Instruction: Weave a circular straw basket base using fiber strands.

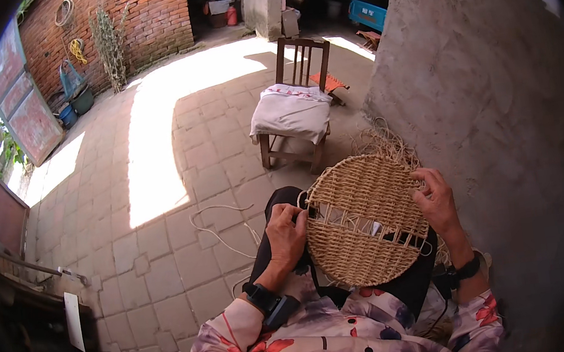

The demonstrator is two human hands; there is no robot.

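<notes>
A round mat woven from tan straw cord lies tilted across my lap. An unwoven band of bare strands crosses its middle, with dense weave on both sides of it. My left hand is closed in a pinch at the mat's left edge, where a small loop of cord shows by the fingertips. At the right edge my right hand is curled, thumb and fingers gripping the rim. Another cord loop sticks out at the lower right of the mat.
A loose pile of straw cord lies beyond the mat, beside the grey wall. Ahead stands a wooden chair with a white cloth on its seat. A long pale strand trails over the paved floor to my left.
</notes>
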